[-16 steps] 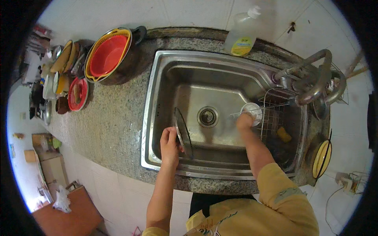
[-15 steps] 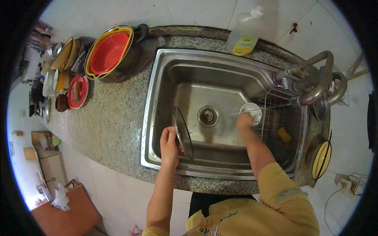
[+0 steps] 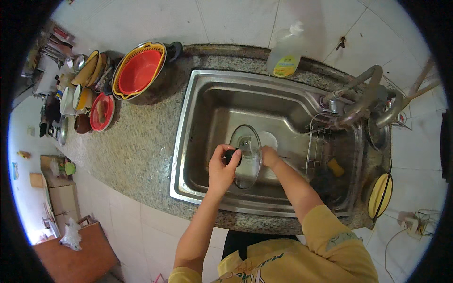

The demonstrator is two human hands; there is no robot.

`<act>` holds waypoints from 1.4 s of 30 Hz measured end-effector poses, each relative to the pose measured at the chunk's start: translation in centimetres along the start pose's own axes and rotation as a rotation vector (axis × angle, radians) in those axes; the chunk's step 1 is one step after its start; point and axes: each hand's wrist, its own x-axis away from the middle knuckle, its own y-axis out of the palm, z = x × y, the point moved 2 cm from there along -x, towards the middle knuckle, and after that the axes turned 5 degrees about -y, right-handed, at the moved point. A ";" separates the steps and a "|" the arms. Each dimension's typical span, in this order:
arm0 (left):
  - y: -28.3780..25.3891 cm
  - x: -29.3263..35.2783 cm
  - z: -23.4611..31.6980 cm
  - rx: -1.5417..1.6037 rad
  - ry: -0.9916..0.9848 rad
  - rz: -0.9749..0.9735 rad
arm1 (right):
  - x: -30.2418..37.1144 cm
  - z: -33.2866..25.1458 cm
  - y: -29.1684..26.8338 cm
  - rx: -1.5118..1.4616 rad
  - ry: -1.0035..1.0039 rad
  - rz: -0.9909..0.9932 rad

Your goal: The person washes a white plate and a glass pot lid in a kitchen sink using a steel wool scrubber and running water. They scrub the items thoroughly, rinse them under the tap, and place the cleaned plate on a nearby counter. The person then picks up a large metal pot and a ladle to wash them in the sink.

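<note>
My left hand (image 3: pixel 222 169) is closed round the black knob (image 3: pixel 232 157) of a glass pot lid (image 3: pixel 247 177). Tilted nearly on edge, the clear lid with its metal rim hangs over the sink (image 3: pixel 222 123). Just right of the lid, my right hand (image 3: pixel 271 156) grips a small white bowl (image 3: pixel 268 139). Part of the bowl and most of my right fingers are hidden behind the hand and lid. The lid stands in front of the drain, which shows dimly through the glass.
A metal faucet (image 3: pixel 355 113) and wire rack (image 3: pixel 321 146) occupy the sink's right side, with a yellow sponge (image 3: pixel 335 167) nearby. Behind stands a soap bottle (image 3: pixel 285 54). On the left counter, a pot holds a red basin (image 3: pixel 140 71); a red plate (image 3: pixel 102 112) lies beside it.
My left hand has carried the lid rightward and turned it toward the bowl. My right hand has brought the bowl left, away from the faucet's water. The whole view has shifted slightly.
</note>
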 end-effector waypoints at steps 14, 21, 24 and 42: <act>7.6 1.1 4.1 -0.590 0.495 -0.043 | -4.0 9.0 7.6 -0.484 0.168 0.587; 11.3 0.7 5.2 -0.479 0.558 -0.148 | -0.4 6.9 1.6 -0.806 0.083 0.700; 11.8 0.3 5.4 -0.329 0.536 -0.297 | 0.5 6.3 0.3 -1.131 -0.017 0.767; 4.9 1.5 5.3 -0.351 0.541 -0.060 | 14.2 -7.2 -19.7 -1.406 -0.150 0.496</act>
